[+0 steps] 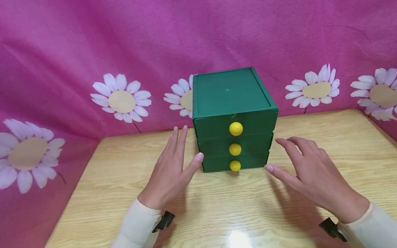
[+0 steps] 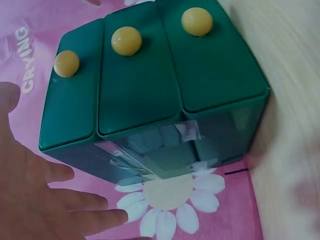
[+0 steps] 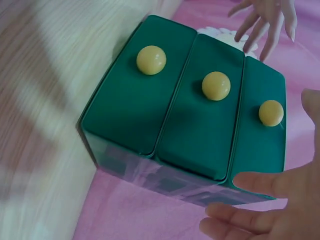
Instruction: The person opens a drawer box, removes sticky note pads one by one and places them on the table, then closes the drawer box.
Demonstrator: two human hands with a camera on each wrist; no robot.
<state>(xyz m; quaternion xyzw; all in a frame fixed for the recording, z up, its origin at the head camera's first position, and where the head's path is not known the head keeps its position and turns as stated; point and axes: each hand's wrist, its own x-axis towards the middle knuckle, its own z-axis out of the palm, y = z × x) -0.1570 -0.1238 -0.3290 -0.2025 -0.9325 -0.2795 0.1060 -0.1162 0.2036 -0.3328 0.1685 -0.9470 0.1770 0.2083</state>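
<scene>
A green drawer box (image 1: 231,93) with three stacked drawers stands on the wooden table, all its drawers pushed in. Each drawer front carries a round yellow knob (image 1: 236,128). My left hand (image 1: 170,166) is at the box's left side, its fingers straight and thumb spread toward the lower drawers. On the opposite side my right hand (image 1: 312,169) hovers with slightly bent, spread fingers, holding nothing. In the left wrist view the box's side (image 2: 150,155) looks see-through or shiny, and a gap shows between it and the left fingers (image 2: 95,220).
Behind the table (image 1: 234,211) hangs a pink cloth (image 1: 190,30) printed with white daisies, which also covers both sides. The box's back stands close to that cloth. Each sleeved wrist bears a small black device (image 1: 163,220).
</scene>
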